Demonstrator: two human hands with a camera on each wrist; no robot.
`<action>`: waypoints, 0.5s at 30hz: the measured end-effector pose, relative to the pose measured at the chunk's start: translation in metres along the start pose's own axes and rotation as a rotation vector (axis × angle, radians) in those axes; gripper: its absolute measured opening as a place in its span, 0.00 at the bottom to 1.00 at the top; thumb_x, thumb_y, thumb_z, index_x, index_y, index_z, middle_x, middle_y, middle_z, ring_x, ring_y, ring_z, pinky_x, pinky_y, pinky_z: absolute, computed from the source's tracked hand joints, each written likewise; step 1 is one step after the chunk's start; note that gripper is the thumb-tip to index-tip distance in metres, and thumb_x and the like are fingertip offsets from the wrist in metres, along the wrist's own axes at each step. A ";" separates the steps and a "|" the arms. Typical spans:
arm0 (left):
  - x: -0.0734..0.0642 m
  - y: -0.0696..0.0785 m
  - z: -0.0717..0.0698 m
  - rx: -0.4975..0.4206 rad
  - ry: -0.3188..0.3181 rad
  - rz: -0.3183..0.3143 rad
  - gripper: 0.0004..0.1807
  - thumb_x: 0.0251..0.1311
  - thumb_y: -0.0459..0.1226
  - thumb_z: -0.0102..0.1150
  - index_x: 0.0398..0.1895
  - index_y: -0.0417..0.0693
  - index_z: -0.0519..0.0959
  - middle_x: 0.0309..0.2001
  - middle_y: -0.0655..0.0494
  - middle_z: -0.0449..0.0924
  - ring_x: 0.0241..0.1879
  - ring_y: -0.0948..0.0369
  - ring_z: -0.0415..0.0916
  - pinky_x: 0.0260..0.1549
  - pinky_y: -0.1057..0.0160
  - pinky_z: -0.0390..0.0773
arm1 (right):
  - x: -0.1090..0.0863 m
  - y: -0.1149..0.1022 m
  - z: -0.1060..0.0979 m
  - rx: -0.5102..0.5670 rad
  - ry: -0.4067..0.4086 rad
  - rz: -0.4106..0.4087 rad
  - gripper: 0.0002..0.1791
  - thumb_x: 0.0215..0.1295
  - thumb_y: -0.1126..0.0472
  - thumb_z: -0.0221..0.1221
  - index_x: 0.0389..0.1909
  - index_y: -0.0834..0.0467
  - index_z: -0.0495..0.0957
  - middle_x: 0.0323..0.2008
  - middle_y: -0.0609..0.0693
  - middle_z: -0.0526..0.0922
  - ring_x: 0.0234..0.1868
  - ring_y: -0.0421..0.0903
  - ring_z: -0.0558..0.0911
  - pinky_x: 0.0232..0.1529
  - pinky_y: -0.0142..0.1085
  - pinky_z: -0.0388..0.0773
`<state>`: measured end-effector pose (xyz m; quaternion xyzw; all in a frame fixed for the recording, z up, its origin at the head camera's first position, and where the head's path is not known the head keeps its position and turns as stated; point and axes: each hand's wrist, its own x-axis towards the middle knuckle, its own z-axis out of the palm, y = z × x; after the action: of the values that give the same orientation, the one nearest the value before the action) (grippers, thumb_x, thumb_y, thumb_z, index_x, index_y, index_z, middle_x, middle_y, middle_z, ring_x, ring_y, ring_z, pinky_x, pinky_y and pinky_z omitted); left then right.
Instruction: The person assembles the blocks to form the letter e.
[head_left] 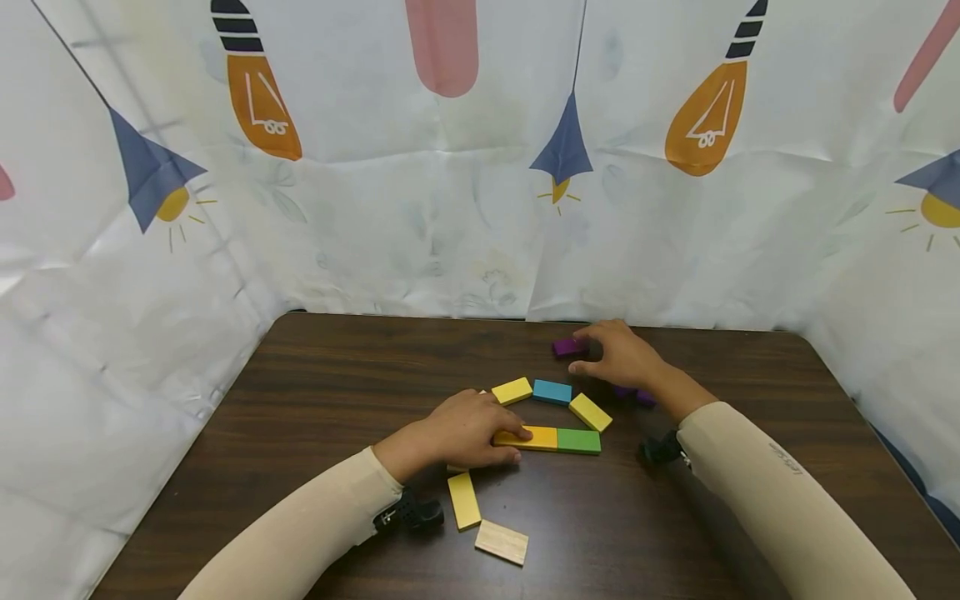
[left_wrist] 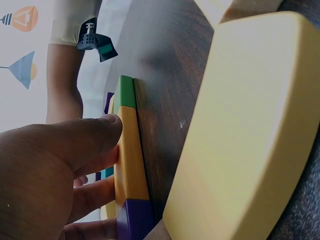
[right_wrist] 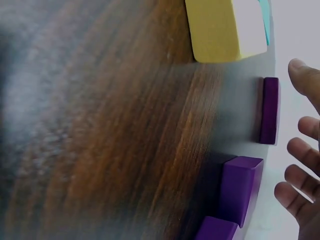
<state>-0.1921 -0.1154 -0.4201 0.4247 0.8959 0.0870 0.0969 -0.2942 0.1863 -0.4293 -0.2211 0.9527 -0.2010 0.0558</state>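
Note:
My left hand [head_left: 468, 429] is over a straight row of blocks, its fingertips on top of the orange block [head_left: 540, 438]. A green block [head_left: 578, 442] continues the row to the right; in the left wrist view a purple block [left_wrist: 135, 219] adjoins the orange one's other end. My right hand [head_left: 622, 358] reaches over the far side with thumb and fingers spread apart, holding nothing. Beside its fingertips lies a dark purple block [head_left: 567, 347]. Two more purple blocks [right_wrist: 241, 187] lie under that hand, partly hidden in the head view.
Behind the row, yellow blocks [head_left: 512, 391] and a blue block [head_left: 552, 392] form a curve, ending at a slanted yellow block [head_left: 591, 412]. Nearer are another yellow block [head_left: 464, 502] and a plain wood block [head_left: 502, 542]. A printed sheet [head_left: 450, 208] hangs behind the brown table [head_left: 360, 350].

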 end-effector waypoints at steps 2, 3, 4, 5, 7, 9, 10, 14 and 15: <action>0.000 0.000 0.000 -0.001 0.000 -0.002 0.19 0.69 0.55 0.61 0.60 0.68 0.84 0.58 0.72 0.81 0.55 0.62 0.76 0.52 0.57 0.72 | 0.002 0.002 0.001 0.005 -0.008 0.007 0.37 0.63 0.40 0.69 0.68 0.56 0.76 0.69 0.59 0.72 0.72 0.63 0.63 0.66 0.64 0.64; 0.000 0.000 0.000 -0.002 -0.001 -0.002 0.19 0.69 0.55 0.61 0.60 0.68 0.84 0.58 0.72 0.81 0.55 0.62 0.76 0.52 0.57 0.72 | 0.003 0.003 0.001 0.007 -0.012 0.010 0.37 0.64 0.40 0.69 0.68 0.56 0.76 0.69 0.59 0.72 0.72 0.63 0.63 0.66 0.64 0.64; 0.000 0.000 0.000 -0.001 -0.003 -0.006 0.19 0.69 0.55 0.61 0.61 0.68 0.84 0.59 0.72 0.81 0.55 0.62 0.76 0.52 0.57 0.72 | 0.004 0.003 0.001 0.008 -0.016 0.011 0.37 0.64 0.40 0.69 0.68 0.56 0.76 0.70 0.59 0.71 0.73 0.63 0.62 0.66 0.64 0.64; 0.000 0.000 0.001 0.000 -0.002 -0.006 0.19 0.69 0.55 0.61 0.60 0.68 0.84 0.59 0.72 0.81 0.55 0.62 0.76 0.52 0.57 0.72 | 0.005 0.004 0.002 0.010 -0.019 0.012 0.37 0.64 0.40 0.69 0.69 0.56 0.75 0.70 0.59 0.71 0.73 0.63 0.62 0.66 0.64 0.63; 0.000 0.000 0.000 0.001 0.002 -0.003 0.19 0.69 0.55 0.61 0.60 0.68 0.84 0.58 0.72 0.81 0.55 0.62 0.76 0.52 0.57 0.72 | 0.007 0.006 0.003 0.013 -0.025 0.016 0.37 0.64 0.40 0.69 0.69 0.56 0.75 0.70 0.60 0.70 0.73 0.64 0.61 0.66 0.65 0.63; 0.000 0.000 0.000 0.002 0.005 0.001 0.19 0.69 0.54 0.61 0.60 0.68 0.84 0.58 0.72 0.81 0.55 0.62 0.76 0.52 0.56 0.73 | 0.008 0.007 0.003 0.013 -0.029 0.018 0.38 0.64 0.41 0.69 0.69 0.56 0.75 0.70 0.60 0.70 0.73 0.65 0.61 0.66 0.65 0.62; 0.000 0.000 0.000 0.002 0.006 0.002 0.19 0.69 0.54 0.61 0.60 0.68 0.84 0.58 0.71 0.81 0.55 0.62 0.76 0.52 0.56 0.73 | 0.009 0.007 0.003 0.013 -0.030 0.019 0.38 0.64 0.41 0.69 0.69 0.56 0.75 0.70 0.61 0.70 0.73 0.65 0.61 0.66 0.65 0.62; -0.001 0.001 0.000 0.001 0.006 0.003 0.19 0.69 0.54 0.61 0.60 0.67 0.84 0.58 0.71 0.81 0.55 0.61 0.76 0.52 0.55 0.73 | 0.013 0.007 0.004 0.002 -0.042 0.022 0.38 0.64 0.42 0.69 0.70 0.57 0.74 0.70 0.62 0.70 0.72 0.66 0.62 0.66 0.65 0.62; -0.001 0.001 0.000 0.002 0.005 0.002 0.19 0.69 0.54 0.61 0.60 0.67 0.84 0.58 0.71 0.81 0.55 0.61 0.76 0.52 0.55 0.73 | 0.013 0.007 0.004 -0.003 -0.045 0.020 0.38 0.65 0.43 0.69 0.70 0.57 0.74 0.70 0.62 0.70 0.72 0.66 0.62 0.66 0.65 0.62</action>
<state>-0.1912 -0.1155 -0.4195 0.4253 0.8959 0.0875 0.0941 -0.3084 0.1849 -0.4361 -0.2160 0.9537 -0.1938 0.0788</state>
